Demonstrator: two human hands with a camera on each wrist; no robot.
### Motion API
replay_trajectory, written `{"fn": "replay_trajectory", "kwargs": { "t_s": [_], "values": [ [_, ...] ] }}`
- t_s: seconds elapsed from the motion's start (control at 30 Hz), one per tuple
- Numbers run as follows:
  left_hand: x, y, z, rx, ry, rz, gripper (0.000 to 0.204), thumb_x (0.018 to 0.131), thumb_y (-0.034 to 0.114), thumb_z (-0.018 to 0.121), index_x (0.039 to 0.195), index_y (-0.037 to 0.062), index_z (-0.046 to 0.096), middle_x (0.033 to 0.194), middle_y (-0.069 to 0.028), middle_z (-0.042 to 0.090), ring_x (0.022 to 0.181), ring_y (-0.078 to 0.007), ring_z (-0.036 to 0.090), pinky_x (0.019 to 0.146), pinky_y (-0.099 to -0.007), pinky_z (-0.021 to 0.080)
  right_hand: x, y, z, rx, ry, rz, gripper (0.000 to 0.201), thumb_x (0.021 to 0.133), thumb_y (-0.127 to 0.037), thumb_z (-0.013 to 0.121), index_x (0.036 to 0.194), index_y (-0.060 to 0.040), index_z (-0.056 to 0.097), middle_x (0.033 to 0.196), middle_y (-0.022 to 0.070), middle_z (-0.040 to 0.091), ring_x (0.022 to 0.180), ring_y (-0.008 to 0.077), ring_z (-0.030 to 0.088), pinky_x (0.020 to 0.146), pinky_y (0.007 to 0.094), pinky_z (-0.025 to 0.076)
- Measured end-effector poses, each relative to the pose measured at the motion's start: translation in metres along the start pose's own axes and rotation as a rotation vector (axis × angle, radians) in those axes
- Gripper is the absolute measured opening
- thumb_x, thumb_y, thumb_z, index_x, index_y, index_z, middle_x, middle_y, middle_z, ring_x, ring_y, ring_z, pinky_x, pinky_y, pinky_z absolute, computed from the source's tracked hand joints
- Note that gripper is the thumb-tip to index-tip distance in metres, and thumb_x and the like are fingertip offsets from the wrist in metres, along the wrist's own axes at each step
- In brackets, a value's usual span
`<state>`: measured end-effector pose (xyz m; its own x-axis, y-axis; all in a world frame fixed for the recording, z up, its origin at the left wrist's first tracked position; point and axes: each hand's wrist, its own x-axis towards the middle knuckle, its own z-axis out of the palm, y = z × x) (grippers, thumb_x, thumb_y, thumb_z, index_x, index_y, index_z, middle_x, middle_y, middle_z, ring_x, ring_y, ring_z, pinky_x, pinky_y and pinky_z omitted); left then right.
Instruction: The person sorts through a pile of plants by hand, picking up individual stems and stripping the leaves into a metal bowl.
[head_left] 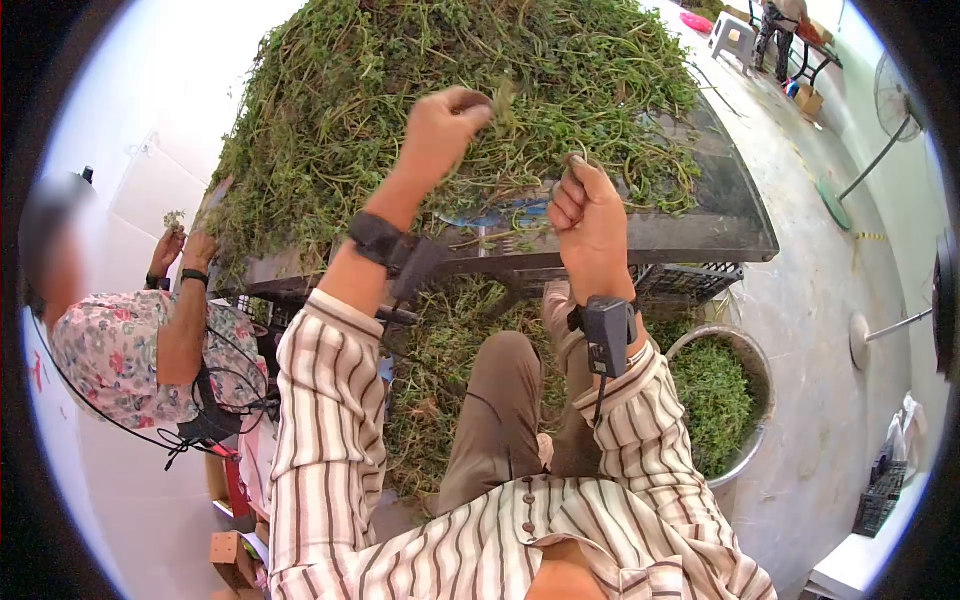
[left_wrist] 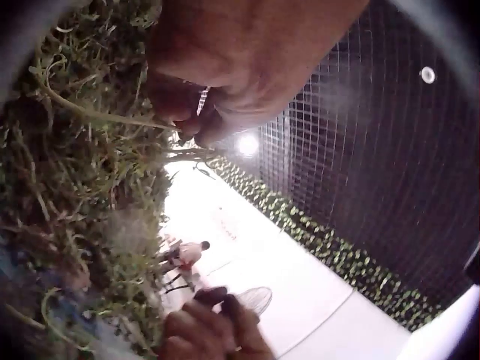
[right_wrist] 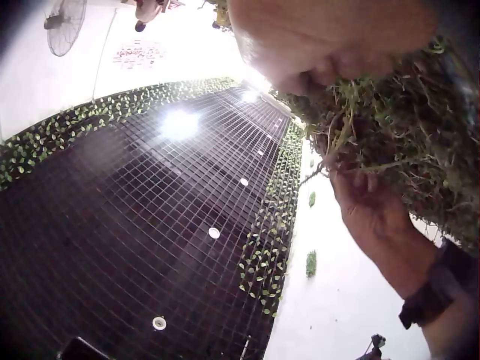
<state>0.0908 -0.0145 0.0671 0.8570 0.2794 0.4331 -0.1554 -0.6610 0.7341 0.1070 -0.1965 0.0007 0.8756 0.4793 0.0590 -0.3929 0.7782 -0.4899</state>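
Note:
My left hand [head_left: 440,130] is raised over the front of a big heap of leafy green stems [head_left: 480,60], its fingers curled. It pinches a green sprig [head_left: 505,100], blurred in the head view; a thin stem [left_wrist: 112,116] runs to its fingertips in the left wrist view. My right hand [head_left: 590,215] stands to the right, above the table's front edge, fingers curled in and thumb against the forefinger. Nothing shows between those fingertips in the left wrist view. In the right wrist view the left hand [right_wrist: 367,202] appears below the right, by the stems.
The heap covers a dark table [head_left: 720,160]. Beneath are more stems [head_left: 430,400] and a black crate [head_left: 690,278]. A metal tub [head_left: 768,400] of greens stands right of my knees. Another person [head_left: 130,340] works at the left; fans [head_left: 895,95] stand at the right.

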Motion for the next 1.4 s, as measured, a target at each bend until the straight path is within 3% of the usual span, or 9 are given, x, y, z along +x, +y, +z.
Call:
{"fn": "replay_trajectory", "kwargs": {
  "t_s": [0.03, 0.1, 0.2, 0.33, 0.6, 0.77, 0.9, 1.2, 1.4],
  "values": [
    [0.002, 0.002, -0.011, 0.005, 0.002, 0.001, 0.022, 0.080, 0.019, 0.063, 0.094, 0.0021, 0.064, 0.068, -0.0029, 0.057, 0.060, -0.0139, 0.054, 0.054, -0.0275, 0.043, -0.001, 0.000, 0.002, 0.004, -0.003, 0.001, 0.003, 0.087, -0.012, 0.051, 0.087, -0.0086, 0.049, 0.060, -0.0055, 0.033, 0.049, 0.0051, 0.026, 0.043, 0.0230, 0.023],
    [0.007, 0.007, -0.034, -0.333, 0.061, -0.087, 0.019, 0.083, 0.018, 0.063, 0.094, 0.0033, 0.064, 0.067, 0.0015, 0.055, 0.055, -0.0065, 0.047, 0.048, -0.0204, 0.037, -0.003, 0.001, 0.007, -0.005, 0.023, 0.040, 0.004, 0.088, -0.012, 0.051, 0.086, -0.0092, 0.049, 0.059, -0.0060, 0.031, 0.048, 0.0049, 0.026, 0.043, 0.0229, 0.022],
    [0.004, 0.019, -0.062, -0.479, 0.159, -0.074, 0.017, 0.083, 0.014, 0.063, 0.097, 0.0033, 0.063, 0.067, 0.0007, 0.055, 0.055, -0.0068, 0.048, 0.047, -0.0185, 0.036, -0.006, 0.002, 0.010, -0.013, -0.021, 0.057, 0.006, 0.089, -0.013, 0.051, 0.084, -0.0101, 0.048, 0.058, -0.0059, 0.030, 0.048, 0.0049, 0.025, 0.043, 0.0228, 0.022],
    [-0.005, 0.035, -0.086, -0.632, 0.212, 0.068, 0.016, 0.082, 0.013, 0.065, 0.094, 0.0031, 0.063, 0.070, -0.0002, 0.060, 0.056, -0.0036, 0.048, 0.048, -0.0174, 0.038, -0.004, 0.007, 0.006, 0.000, -0.056, 0.067, 0.008, 0.089, -0.014, 0.051, 0.083, -0.0104, 0.048, 0.058, -0.0059, 0.030, 0.048, 0.0049, 0.025, 0.043, 0.0229, 0.022],
    [-0.044, 0.054, -0.082, -0.325, 0.117, 0.008, 0.023, 0.080, 0.013, 0.067, 0.099, 0.0015, 0.062, 0.079, -0.0009, 0.062, 0.057, -0.0052, 0.046, 0.048, -0.0199, 0.035, -0.014, 0.012, 0.019, -0.128, -0.171, 0.183, 0.010, 0.086, -0.015, 0.056, 0.093, -0.0077, 0.054, 0.059, -0.0069, 0.034, 0.048, 0.0024, 0.030, 0.041, 0.0187, 0.024],
    [-0.067, 0.050, -0.061, -0.457, 0.047, -0.111, 0.016, 0.079, 0.013, 0.067, 0.088, 0.0008, 0.063, 0.064, 0.0006, 0.057, 0.053, -0.0056, 0.046, 0.048, -0.0199, 0.035, -0.023, 0.018, 0.035, -0.243, -0.233, 0.157, 0.020, 0.085, -0.014, 0.058, 0.104, -0.0067, 0.056, 0.062, -0.0083, 0.037, 0.048, 0.0001, 0.032, 0.040, 0.0170, 0.023],
    [-0.076, 0.041, -0.056, -0.443, -0.087, -0.167, 0.017, 0.079, 0.015, 0.068, 0.090, 0.0026, 0.063, 0.069, 0.0010, 0.059, 0.056, -0.0057, 0.049, 0.050, -0.0198, 0.038, -0.027, 0.021, 0.042, -0.287, -0.286, 0.131, 0.031, 0.084, -0.014, 0.059, 0.114, -0.0070, 0.052, 0.068, -0.0086, 0.042, 0.048, -0.0007, 0.032, 0.040, 0.0162, 0.022],
    [-0.081, 0.048, -0.041, -0.435, -0.179, -0.220, 0.017, 0.079, 0.012, 0.066, 0.092, 0.0012, 0.064, 0.071, 0.0001, 0.060, 0.057, -0.0060, 0.051, 0.050, -0.0197, 0.040, -0.024, 0.025, 0.036, -0.243, -0.369, 0.261, 0.025, 0.084, -0.013, 0.059, 0.107, -0.0055, 0.054, 0.068, -0.0079, 0.043, 0.048, -0.0004, 0.032, 0.041, 0.0163, 0.023],
    [-0.082, 0.045, -0.044, -0.322, -0.181, -0.212, 0.020, 0.081, 0.009, 0.063, 0.099, 0.0003, 0.062, 0.072, 0.0005, 0.059, 0.059, -0.0058, 0.051, 0.052, -0.0198, 0.041, -0.026, 0.023, 0.037, -0.393, -0.383, 0.205, 0.018, 0.084, -0.015, 0.060, 0.099, -0.0065, 0.059, 0.062, -0.0098, 0.043, 0.047, -0.0006, 0.030, 0.041, 0.0171, 0.022]
  ]
}}
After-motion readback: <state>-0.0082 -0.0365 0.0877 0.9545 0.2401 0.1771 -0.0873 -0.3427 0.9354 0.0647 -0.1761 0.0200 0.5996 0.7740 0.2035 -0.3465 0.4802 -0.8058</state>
